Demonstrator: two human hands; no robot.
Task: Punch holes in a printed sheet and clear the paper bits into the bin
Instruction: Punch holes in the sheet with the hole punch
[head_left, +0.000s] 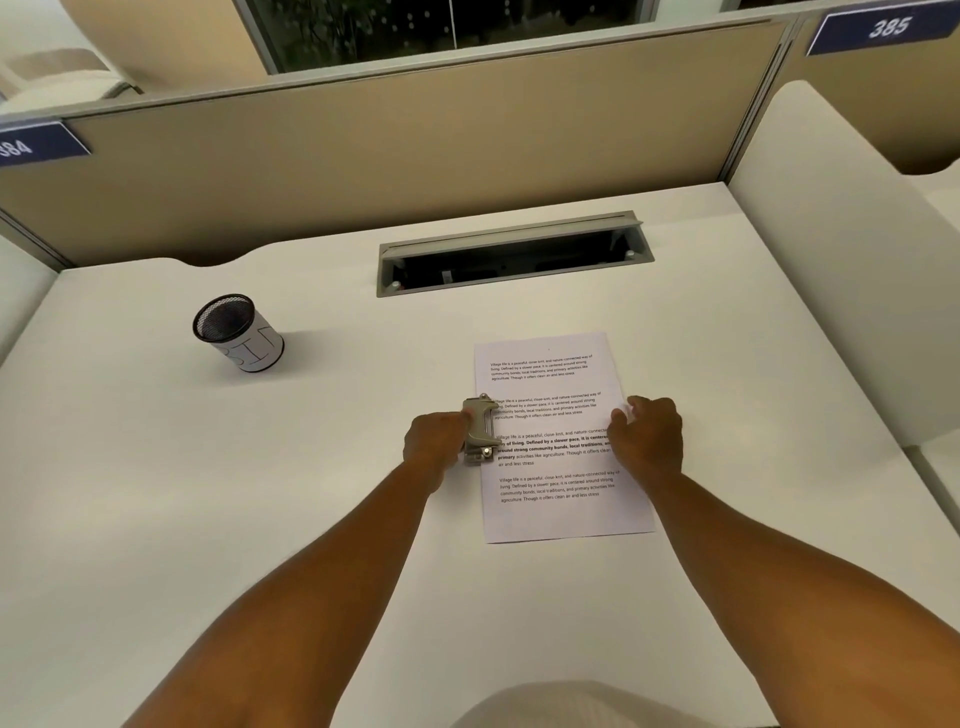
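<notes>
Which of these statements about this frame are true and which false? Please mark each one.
1. The hole punch sits at the sheet's left edge. True.
2. The right hand is on the bin. False: it rests on the right side of the sheet.
3. The bin stands on the desk, left of the sheet. True.
4. The bin lies tipped over. False: it stands upright, mouth up.
5. The left hand grips the hole punch. True.
</notes>
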